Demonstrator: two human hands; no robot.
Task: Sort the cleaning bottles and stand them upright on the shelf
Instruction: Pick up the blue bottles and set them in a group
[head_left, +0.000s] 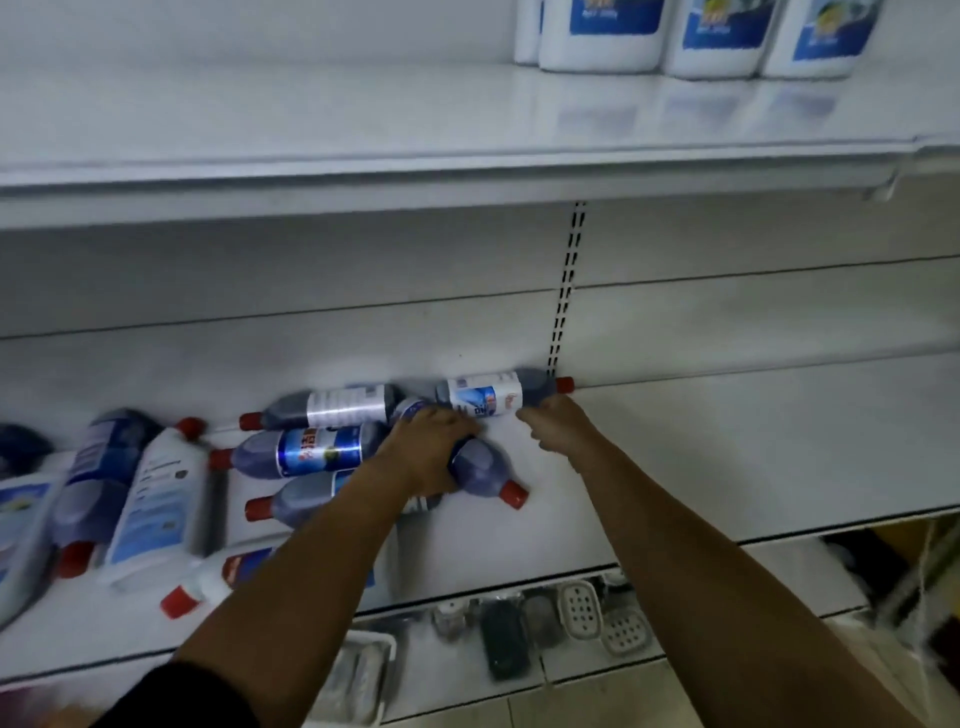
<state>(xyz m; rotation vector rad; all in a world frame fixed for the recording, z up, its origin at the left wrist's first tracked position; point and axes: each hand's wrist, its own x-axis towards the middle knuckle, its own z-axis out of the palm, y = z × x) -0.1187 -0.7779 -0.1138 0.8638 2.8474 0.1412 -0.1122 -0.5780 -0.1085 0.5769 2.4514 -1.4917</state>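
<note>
Left: white bottles (156, 499) lie flat on the shelf (675, 467), not yet sorted. Centre: the purple pile (317, 447) lies on its sides, red caps pointing leftward. My left hand (428, 449) wraps its fingers round the near bottle (480, 470), taken by the body, I judge, for tipping upright. Right: my right hand (553, 423), fingers curled, sits just beside the rear bottle (488, 397); whether it grips, I cannot tell.

Left hand (427, 448) clasping, right hand (551, 422) curled, both extended forward
</note>
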